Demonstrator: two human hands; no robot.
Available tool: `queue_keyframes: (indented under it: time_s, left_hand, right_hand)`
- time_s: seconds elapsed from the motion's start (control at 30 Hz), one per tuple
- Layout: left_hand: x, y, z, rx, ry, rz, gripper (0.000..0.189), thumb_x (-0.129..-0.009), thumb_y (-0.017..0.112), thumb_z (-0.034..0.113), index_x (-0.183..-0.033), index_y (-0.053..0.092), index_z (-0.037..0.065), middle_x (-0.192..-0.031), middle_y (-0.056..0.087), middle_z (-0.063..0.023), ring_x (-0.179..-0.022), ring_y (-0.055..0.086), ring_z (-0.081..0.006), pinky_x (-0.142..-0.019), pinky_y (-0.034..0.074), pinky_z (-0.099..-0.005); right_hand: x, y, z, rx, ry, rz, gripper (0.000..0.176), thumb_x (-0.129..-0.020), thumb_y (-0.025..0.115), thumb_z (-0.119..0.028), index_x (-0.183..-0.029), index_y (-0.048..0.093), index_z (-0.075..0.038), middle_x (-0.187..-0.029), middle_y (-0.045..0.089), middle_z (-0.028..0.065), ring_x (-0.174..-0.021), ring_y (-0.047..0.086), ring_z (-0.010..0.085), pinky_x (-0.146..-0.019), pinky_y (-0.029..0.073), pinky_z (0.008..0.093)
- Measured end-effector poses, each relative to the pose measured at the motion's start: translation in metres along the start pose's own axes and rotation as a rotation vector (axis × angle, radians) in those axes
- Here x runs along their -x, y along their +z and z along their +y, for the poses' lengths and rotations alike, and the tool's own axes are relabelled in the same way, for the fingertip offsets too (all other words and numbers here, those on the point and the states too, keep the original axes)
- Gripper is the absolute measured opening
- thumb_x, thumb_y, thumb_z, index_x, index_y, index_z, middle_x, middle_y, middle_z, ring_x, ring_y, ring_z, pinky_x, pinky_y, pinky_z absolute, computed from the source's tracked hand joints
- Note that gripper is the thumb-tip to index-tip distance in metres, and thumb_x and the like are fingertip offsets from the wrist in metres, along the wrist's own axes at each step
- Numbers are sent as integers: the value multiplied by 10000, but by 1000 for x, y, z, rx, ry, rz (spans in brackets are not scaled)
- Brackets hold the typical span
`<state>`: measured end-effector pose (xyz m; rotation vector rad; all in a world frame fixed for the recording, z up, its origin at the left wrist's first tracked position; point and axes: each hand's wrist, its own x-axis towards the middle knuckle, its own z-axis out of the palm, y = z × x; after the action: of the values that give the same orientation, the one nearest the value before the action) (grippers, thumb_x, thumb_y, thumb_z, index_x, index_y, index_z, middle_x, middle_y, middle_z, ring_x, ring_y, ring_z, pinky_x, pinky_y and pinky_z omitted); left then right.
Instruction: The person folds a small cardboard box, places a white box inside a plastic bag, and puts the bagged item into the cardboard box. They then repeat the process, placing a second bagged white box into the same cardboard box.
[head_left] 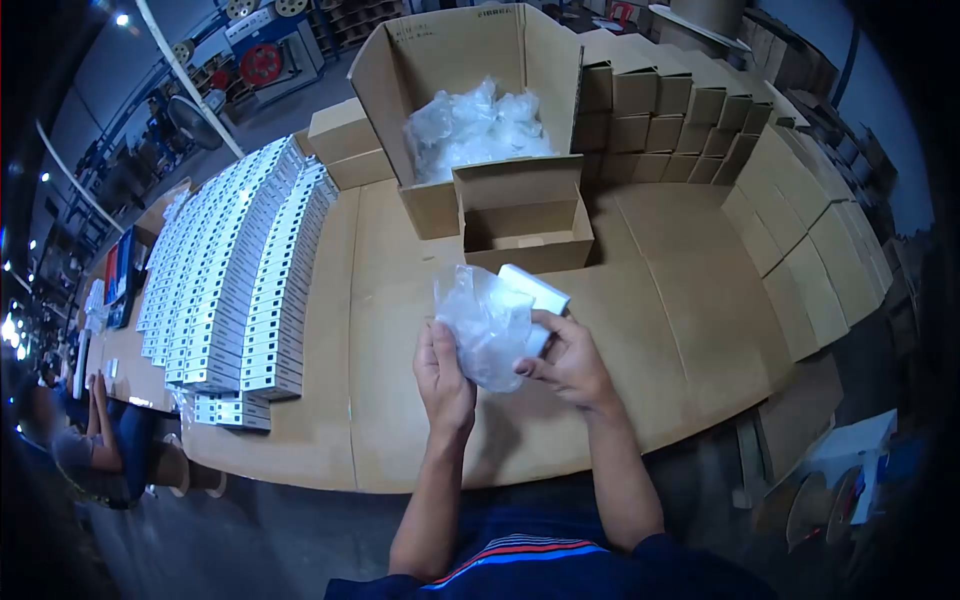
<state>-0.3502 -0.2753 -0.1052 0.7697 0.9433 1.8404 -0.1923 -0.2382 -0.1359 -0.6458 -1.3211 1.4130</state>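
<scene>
My left hand (443,378) is closed on a clear plastic bag (478,325), thumb in front at the bag's left side. A small white box (536,288) is gripped in my right hand (574,368), its upper end sticking out behind the bag. The bag overlaps the lower part of the white box, so that part is hidden. Just beyond my hands an open brown carton (545,257) stands with its back flap raised. Behind it, a large open cardboard box (378,95) holds a heap of clear plastic bags (475,125).
Long stacked rows of small white boxes (225,275) fill the left side of the cardboard-covered table (420,440). Stacked brown cartons (665,105) line the back right, with more cartons (815,270) along the right edge. Another person (95,440) sits at the far left.
</scene>
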Motion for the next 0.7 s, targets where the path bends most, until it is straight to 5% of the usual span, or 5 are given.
queue_keyframes:
  time_s: [0.1,0.2,0.33,0.47,0.7]
  left_hand:
    - [23,-28,-13,-133,63,-84,320,-1136,438,317,-1120,582,32,-1002,628,-26,-849,578,-56,-702,497,-246]
    - [40,-39,-9,-274,-24,64,338,-1135,452,294,-871,499,88,-833,511,40,-751,427,-18,-661,390,-206]
    - [45,-60,-15,-550,225,197,292,-1112,509,251,-909,537,43,-861,548,-11,-798,497,-71,-685,435,-269]
    - [36,-54,19,-897,827,-29,235,-1003,665,211,-1076,609,-5,-1004,645,-123,-946,617,-244,-838,494,-345]
    - [25,-23,34,-1138,622,-568,222,-851,794,111,-969,632,17,-976,681,-120,-987,655,-321,-871,512,-408]
  right_hand:
    - [23,21,-3,-60,186,38,429,-846,886,-233,-1111,707,53,-1180,559,76,-1019,559,147,-843,495,294]
    - [38,37,-5,156,-59,176,332,-891,843,-190,-1025,703,80,-1134,583,85,-994,550,139,-825,497,312]
    - [46,33,-1,574,-251,191,347,-803,897,-169,-939,691,75,-1195,613,183,-969,606,250,-849,518,341]
    - [40,33,-29,766,-423,130,323,-715,922,-108,-861,685,55,-1375,566,234,-1119,648,336,-919,556,395]
    - [47,32,-46,916,-377,30,193,-774,852,-66,-871,715,29,-1395,560,191,-1174,639,349,-923,563,413]
